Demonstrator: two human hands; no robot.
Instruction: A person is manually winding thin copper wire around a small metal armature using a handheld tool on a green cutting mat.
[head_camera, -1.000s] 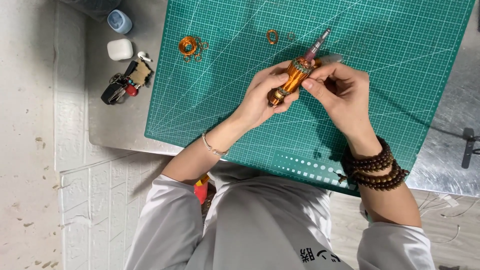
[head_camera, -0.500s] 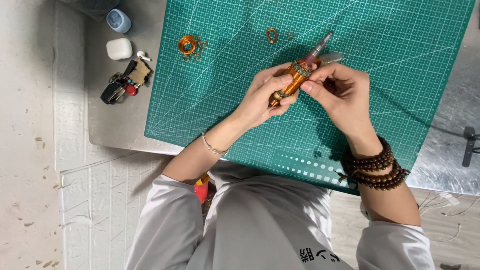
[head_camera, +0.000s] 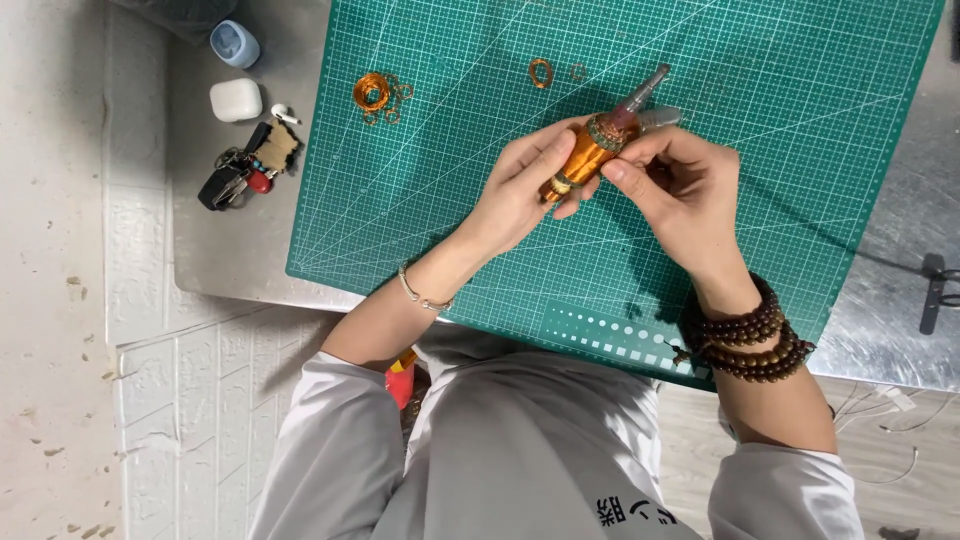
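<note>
Over the green cutting mat (head_camera: 760, 120), your left hand (head_camera: 525, 190) grips the orange wire-wrapped bottle (head_camera: 590, 150) — right hand (head_camera: 680, 185) fingertips pinch near its neck. Wrapping looks mostly done; a copper wire coil (head_camera: 372, 92) lies unused.

Bright, even overhead light; soft shadows fall right of the hands onto the cutting mat (head_camera: 800, 150); sharp focus throughout.

Steel table (head_camera: 240, 270) w/ green cutting mat (head_camera: 800, 120), keys (head_camera: 240, 170), earbud case (head_camera: 236, 100).
</note>
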